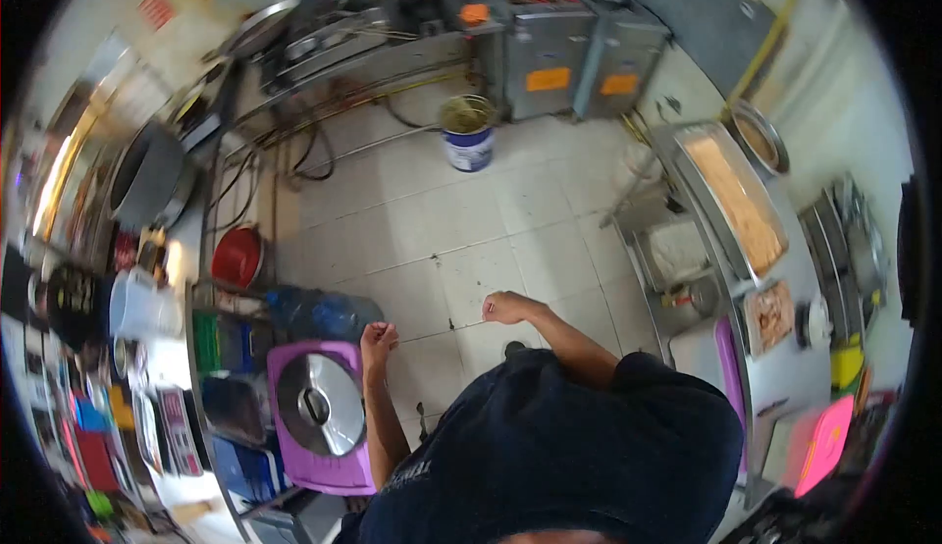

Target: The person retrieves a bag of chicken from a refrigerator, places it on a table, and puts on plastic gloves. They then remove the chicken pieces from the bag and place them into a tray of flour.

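Note:
My left hand [378, 338] is raised at my left side with its fingers curled in, and I see nothing in it. It is close to a purple lid or tub [345, 475] bearing a round steel lid [345, 419]. Just beyond that hand lies a large clear-blue water bottle [319, 314]. In front of my body, above the tiled floor, my right hand [512, 307] is closed in a loose fist and touches nothing. No object shows in it.
A blue-and-white bucket [469, 147] stands on the tiled floor [442, 210] ahead. Stoves [363, 44] and steel cabinets [549, 58] line the far wall. The right counter holds a long tray [731, 196] of tan food. A red bowl [237, 256] sits by the left shelves.

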`<state>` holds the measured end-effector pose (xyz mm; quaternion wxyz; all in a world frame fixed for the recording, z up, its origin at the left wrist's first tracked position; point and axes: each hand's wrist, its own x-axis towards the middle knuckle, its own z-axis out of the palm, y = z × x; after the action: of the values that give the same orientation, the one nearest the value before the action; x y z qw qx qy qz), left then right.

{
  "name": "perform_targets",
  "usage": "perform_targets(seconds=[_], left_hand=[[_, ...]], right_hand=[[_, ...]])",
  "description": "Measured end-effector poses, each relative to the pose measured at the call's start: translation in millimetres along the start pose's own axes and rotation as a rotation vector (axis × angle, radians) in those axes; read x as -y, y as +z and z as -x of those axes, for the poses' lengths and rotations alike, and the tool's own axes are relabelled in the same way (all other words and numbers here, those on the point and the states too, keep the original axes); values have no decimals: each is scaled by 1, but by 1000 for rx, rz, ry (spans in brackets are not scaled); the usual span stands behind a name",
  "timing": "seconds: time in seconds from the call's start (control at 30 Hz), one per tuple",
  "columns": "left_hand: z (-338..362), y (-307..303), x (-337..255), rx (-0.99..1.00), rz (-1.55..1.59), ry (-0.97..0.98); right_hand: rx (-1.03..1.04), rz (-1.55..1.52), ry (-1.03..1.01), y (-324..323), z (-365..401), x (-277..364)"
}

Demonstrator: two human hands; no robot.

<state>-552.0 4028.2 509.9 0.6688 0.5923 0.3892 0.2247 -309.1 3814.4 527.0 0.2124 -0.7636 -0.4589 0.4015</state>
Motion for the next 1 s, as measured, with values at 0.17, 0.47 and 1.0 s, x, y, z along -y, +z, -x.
perform_targets(seconds=[0.17, 0.47, 1.0], left_hand=[[-84, 117, 4, 180, -54, -236], [-218, 297, -20, 497, -342, -102], [-606, 634, -201, 827, -308, -120]], right_hand=[[-134, -106, 41, -98, 36, -79], [-322, -533, 121, -260, -1, -165], [-707, -126, 43, -690, -141, -361]])
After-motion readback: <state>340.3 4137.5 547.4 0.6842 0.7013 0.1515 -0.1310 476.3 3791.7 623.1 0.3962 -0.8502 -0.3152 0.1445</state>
